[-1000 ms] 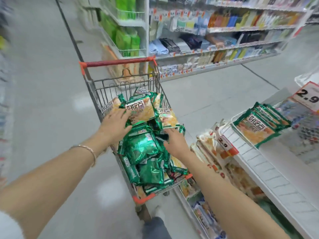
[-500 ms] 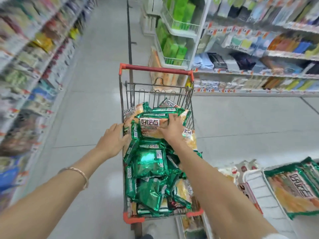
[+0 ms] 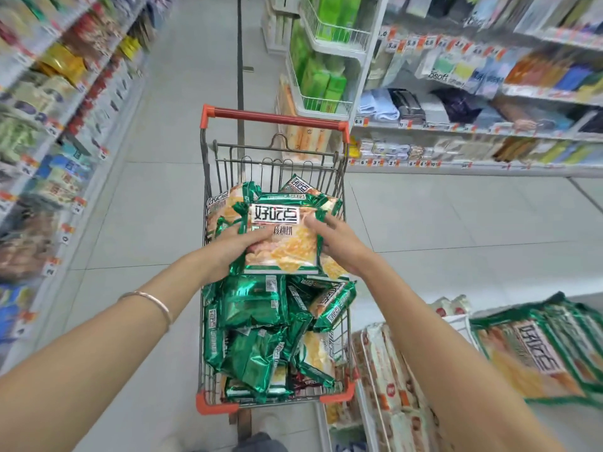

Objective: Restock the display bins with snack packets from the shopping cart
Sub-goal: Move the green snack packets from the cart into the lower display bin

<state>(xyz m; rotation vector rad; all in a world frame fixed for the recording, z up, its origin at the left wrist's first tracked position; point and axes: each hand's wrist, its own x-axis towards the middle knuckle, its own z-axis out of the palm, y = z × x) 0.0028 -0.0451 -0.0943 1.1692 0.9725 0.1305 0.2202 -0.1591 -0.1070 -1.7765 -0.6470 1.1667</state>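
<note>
Over the shopping cart (image 3: pixel 277 164), the top packet (image 3: pixel 282 238) is face up and slightly raised above the heap, apparently with one or two more bunched beneath it. The left hand (image 3: pixel 228 252) grips its left edge, fingers curled across the printed face. The right hand (image 3: pixel 339 239) takes the right edge, thumb on the front and fingers reaching behind, which reads as a pinch. How firm that pinch is cannot be told.

The step appears to be gathering a small bundle to lift out. To do it well, the person should square the edges between both palms before lifting, since the foil looks slick and the packets underneath could slide free. Squeezing lightly should spare the contents, which are probably brittle. The bundle also needs to clear the cart's wire rim before it swings over.

Below the hands, the loose packets (image 3: pixel 254 305) lie jumbled at all angles and fill most of the basket, so much of the task seems to remain. To the right, a stack of matching packets (image 3: pixel 535 347) already lies flat in the display bin (image 3: pixel 462 326). New ones should land with the same side up and be aligned with that stack. Other snack packs (image 3: pixel 388 370) fill the tier beneath the bin, beside the cart.
</note>
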